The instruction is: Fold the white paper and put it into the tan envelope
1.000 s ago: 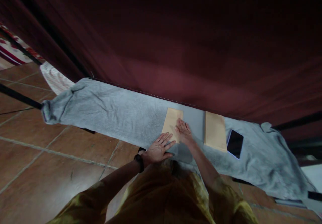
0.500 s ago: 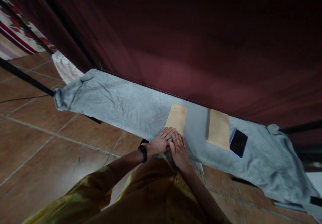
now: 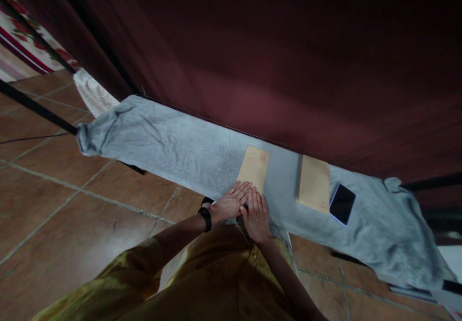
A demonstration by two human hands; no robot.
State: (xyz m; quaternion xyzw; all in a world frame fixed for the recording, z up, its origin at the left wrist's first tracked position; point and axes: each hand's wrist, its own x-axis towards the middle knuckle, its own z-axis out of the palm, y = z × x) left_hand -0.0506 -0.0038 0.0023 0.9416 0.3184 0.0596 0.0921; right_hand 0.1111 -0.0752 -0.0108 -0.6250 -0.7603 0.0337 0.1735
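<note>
A flat tan paper piece point(image 3: 255, 163), perhaps an envelope, lies on the grey cloth in front of me. Across its near end my left hand point(image 3: 230, 202) rests flat, fingers stretched out and pointing to the right. My right hand point(image 3: 256, 215) lies close beside it with straight fingers pressed on the same end, their tips near the left fingertips. Both hands are open, and the paper's near edge is hidden under them. To the right sits a thicker stack of similar tan paper point(image 3: 313, 184), apart from both hands.
A grey cloth point(image 3: 187, 143) covers the long narrow bench. Beyond the stack is a dark-screened phone point(image 3: 342, 204). A dark red curtain point(image 3: 231, 85) hangs along the far edge. Black metal bars point(image 3: 36, 107) stand at the left, over the tiled floor point(image 3: 90, 224).
My hands have shifted slightly on the near end of the paper, the right fingers moving a little apart from the left. The paper, stack and phone stay in place.
</note>
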